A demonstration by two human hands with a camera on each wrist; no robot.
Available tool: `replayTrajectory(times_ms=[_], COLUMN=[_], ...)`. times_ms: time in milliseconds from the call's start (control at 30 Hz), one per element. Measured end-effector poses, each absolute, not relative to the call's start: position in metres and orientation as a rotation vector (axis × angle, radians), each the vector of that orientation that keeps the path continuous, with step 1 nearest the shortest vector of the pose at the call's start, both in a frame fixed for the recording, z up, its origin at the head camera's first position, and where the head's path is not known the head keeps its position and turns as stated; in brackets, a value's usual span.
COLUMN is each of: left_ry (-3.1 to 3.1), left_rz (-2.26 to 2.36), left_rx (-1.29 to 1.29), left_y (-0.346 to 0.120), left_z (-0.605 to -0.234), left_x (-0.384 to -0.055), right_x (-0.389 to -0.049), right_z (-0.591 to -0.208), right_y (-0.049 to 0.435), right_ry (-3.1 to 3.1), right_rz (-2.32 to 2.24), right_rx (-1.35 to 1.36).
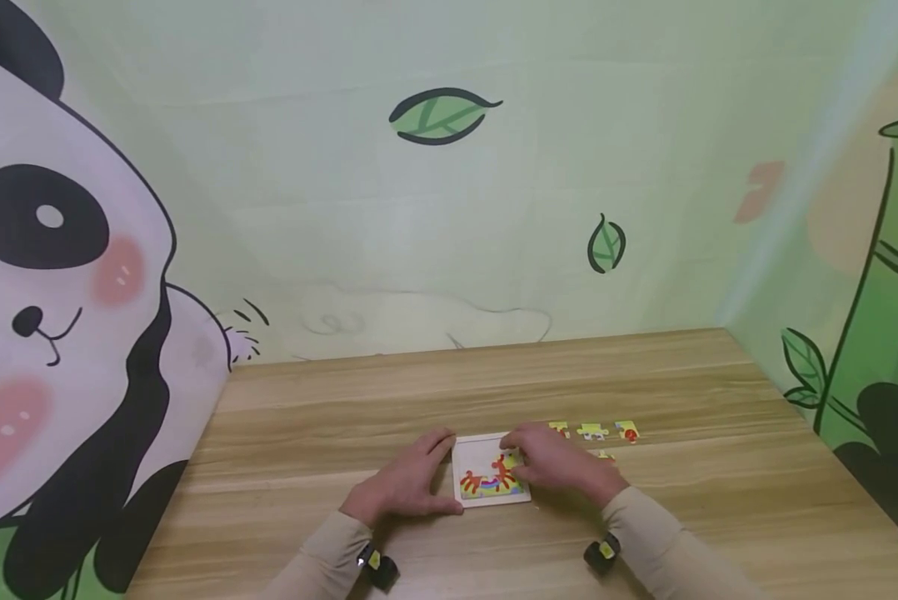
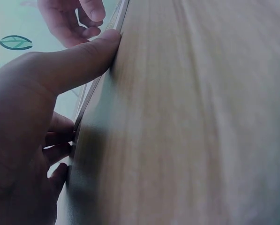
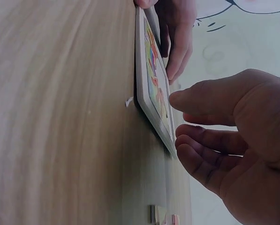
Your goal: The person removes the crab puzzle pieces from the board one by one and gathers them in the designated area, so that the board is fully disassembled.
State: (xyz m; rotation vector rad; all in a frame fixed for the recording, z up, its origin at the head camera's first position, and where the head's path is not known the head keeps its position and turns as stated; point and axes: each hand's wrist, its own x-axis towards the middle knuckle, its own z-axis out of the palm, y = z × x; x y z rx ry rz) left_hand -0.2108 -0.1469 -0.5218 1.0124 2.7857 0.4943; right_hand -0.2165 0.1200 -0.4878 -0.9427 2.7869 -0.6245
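A small jigsaw tray [image 1: 494, 503] with a pale rim lies flat on the table. Fitted pieces along its lower part and right side show an orange animal and a rainbow stripe [image 1: 490, 482]; bare backing [image 1: 479, 452] shows at the upper left. My left hand [image 1: 407, 485] holds the tray's left side, thumb at the near corner and fingers at the far corner. Over the tray's right part is my right hand [image 1: 557, 460], fingers loosely bent. In the right wrist view its thumb [image 3: 182, 99] and fingertips are right at the tray's surface, with no piece visible between them.
Several loose jigsaw pieces [image 1: 592, 432] lie on the wooden table [image 1: 344, 400] right of the tray, one [image 1: 606, 456] partly hidden by my right forearm. A tiny pale scrap [image 3: 129, 101] lies by the tray's near edge. A printed wall [image 1: 329, 208] stands behind the table.
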Motion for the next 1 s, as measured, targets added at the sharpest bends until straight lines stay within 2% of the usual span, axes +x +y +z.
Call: replayTrajectory(times_ms=[1000], left_ry=[2.773], left_rz=[0.509], left_rx=[0.976], left_y=[-0.146], left_z=[-0.523], left_x=[-0.210], right_x=[-0.219], right_z=[-0.489], right_y=[0.109], right_ry=[2.770], right_rz=[-0.463], right_rx=[-0.909])
